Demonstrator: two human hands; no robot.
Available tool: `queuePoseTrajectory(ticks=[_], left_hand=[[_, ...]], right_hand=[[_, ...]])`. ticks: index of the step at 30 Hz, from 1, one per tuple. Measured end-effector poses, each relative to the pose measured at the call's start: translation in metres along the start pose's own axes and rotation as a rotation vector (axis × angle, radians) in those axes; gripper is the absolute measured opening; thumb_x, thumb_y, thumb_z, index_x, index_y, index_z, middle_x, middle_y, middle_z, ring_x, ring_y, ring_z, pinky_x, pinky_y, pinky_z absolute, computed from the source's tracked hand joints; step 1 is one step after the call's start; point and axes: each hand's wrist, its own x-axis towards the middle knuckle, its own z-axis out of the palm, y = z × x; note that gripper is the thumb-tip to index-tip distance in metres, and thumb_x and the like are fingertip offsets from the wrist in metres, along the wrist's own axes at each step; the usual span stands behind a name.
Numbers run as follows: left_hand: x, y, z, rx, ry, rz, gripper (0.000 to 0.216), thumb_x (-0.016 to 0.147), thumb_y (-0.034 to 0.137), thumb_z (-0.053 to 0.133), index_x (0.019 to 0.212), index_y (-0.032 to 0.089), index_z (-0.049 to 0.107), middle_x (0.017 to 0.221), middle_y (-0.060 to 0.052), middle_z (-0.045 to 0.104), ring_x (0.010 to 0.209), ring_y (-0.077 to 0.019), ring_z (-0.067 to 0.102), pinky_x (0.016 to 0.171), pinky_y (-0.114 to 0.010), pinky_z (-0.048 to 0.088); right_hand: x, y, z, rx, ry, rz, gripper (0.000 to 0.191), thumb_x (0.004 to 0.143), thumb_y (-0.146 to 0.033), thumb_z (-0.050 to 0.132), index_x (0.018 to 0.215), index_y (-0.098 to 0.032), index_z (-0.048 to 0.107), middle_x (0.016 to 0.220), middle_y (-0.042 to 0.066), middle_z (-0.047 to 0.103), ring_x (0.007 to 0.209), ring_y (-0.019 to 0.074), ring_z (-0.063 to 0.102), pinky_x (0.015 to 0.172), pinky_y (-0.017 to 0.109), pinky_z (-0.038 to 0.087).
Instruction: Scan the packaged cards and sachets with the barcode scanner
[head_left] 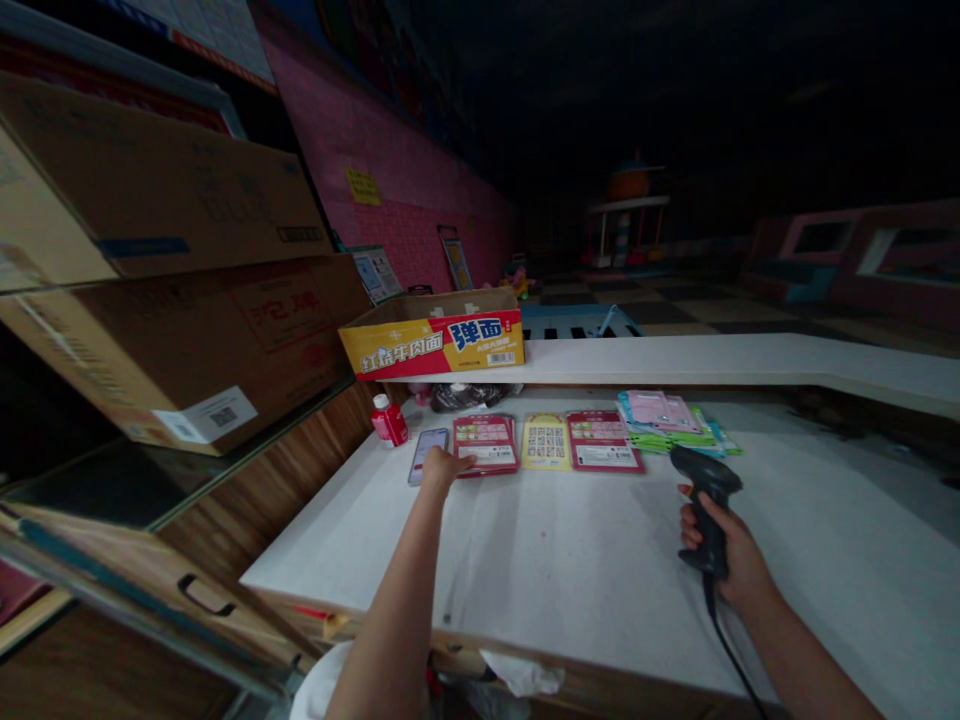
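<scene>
My right hand (716,545) is wrapped round the handle of a black barcode scanner (707,500), held above the white table with its head tilted left. A cable hangs from the handle. My left hand (441,467) lies at the lower left corner of a stack of red packets (487,433), thumb stretched out onto the top one; its other fingers are mostly hidden. Under and beside this hand lies a smartphone (429,440) with a lit screen. To the right sit a yellow card with QR codes (546,442) and another red packet stack (602,440).
Pink and green packets (667,420) lie at the back right. A small red bottle (388,422) stands at the back left. An open noodle carton (442,335) rests on the raised white shelf (675,358). Large cardboard boxes (195,340) are stacked on the left.
</scene>
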Motion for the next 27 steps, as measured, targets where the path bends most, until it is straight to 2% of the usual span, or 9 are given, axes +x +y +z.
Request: queuePoseTrajectory(ticks=[3,6,8,10,14,17,20,24,27], left_hand=[[-0.003,-0.003,0.003,-0.227,-0.174,-0.061,0.028,0.068,0.025,0.079,0.068,0.015,0.053,0.064,-0.006,0.065,0.066,-0.0194,0.068,0.056,-0.026,0.052],[-0.014,-0.009,0.014,-0.465,-0.303,-0.018,0.017,0.070,0.015,0.075,0.076,0.013,0.059,0.075,-0.009,0.070,0.068,-0.0180,0.070,0.064,-0.031,0.060],[-0.022,-0.013,0.025,-0.669,-0.342,0.055,0.022,0.068,0.014,0.077,0.083,0.012,0.061,0.085,-0.011,0.073,0.074,-0.0202,0.072,0.071,-0.037,0.062],[-0.030,-0.016,0.040,-0.775,-0.316,0.161,0.033,0.065,0.019,0.080,0.091,0.013,0.061,0.093,-0.012,0.073,0.079,-0.0218,0.072,0.076,-0.041,0.062],[-0.041,-0.015,0.080,-0.782,-0.287,0.363,0.051,0.064,0.036,0.081,0.104,0.015,0.058,0.102,-0.011,0.073,0.086,-0.0231,0.072,0.078,-0.044,0.061],[-0.041,-0.010,0.115,-0.708,-0.266,0.473,0.048,0.071,0.047,0.072,0.104,0.015,0.058,0.105,-0.011,0.071,0.090,-0.0230,0.070,0.074,-0.039,0.060],[-0.036,-0.009,0.144,-0.572,-0.174,0.569,0.037,0.079,0.047,0.063,0.099,0.016,0.060,0.101,-0.010,0.070,0.089,-0.0211,0.068,0.075,-0.035,0.058],[-0.030,-0.016,0.163,-0.495,-0.007,0.650,0.026,0.083,0.039,0.059,0.097,0.017,0.061,0.098,-0.009,0.069,0.093,-0.0217,0.065,0.088,-0.038,0.052],[-0.029,-0.021,0.166,-0.502,0.005,0.650,0.027,0.085,0.038,0.057,0.101,0.017,0.060,0.099,-0.009,0.068,0.091,-0.0219,0.065,0.086,-0.038,0.053]], right_hand=[[0.001,0.001,-0.001,0.004,-0.001,0.008,0.038,0.065,-0.037,0.085,0.093,-0.018,0.067,0.056,-0.004,0.057,0.042,0.0075,0.046,0.037,0.016,0.039],[0.001,0.001,-0.001,0.005,-0.002,0.015,0.035,0.068,-0.037,0.083,0.093,-0.018,0.067,0.056,-0.004,0.057,0.043,0.0080,0.046,0.037,0.017,0.040],[0.001,0.001,-0.001,0.009,-0.005,0.013,0.035,0.069,-0.037,0.082,0.094,-0.019,0.067,0.057,-0.004,0.057,0.043,0.0080,0.046,0.037,0.017,0.040],[0.002,0.000,0.000,0.011,-0.008,0.007,0.036,0.068,-0.037,0.083,0.095,-0.019,0.067,0.056,-0.004,0.057,0.043,0.0079,0.046,0.037,0.017,0.040],[0.002,-0.001,0.003,-0.009,-0.006,-0.003,0.039,0.066,-0.040,0.084,0.094,-0.019,0.066,0.055,-0.004,0.057,0.042,0.0079,0.045,0.037,0.017,0.039],[0.002,-0.002,0.006,-0.053,-0.008,-0.004,0.042,0.064,-0.041,0.084,0.094,-0.019,0.065,0.055,-0.005,0.057,0.041,0.0082,0.046,0.036,0.018,0.039],[0.001,0.000,0.007,-0.113,-0.027,-0.021,0.043,0.065,-0.043,0.084,0.095,-0.020,0.064,0.055,-0.005,0.058,0.040,0.0083,0.047,0.036,0.018,0.038],[0.001,0.003,0.007,-0.184,-0.069,-0.045,0.045,0.068,-0.046,0.082,0.100,-0.020,0.064,0.057,-0.005,0.059,0.039,0.0082,0.047,0.036,0.019,0.038],[0.002,0.005,0.006,-0.220,-0.124,-0.042,0.046,0.070,-0.047,0.080,0.104,-0.020,0.064,0.057,-0.005,0.058,0.038,0.0082,0.047,0.035,0.019,0.038]])
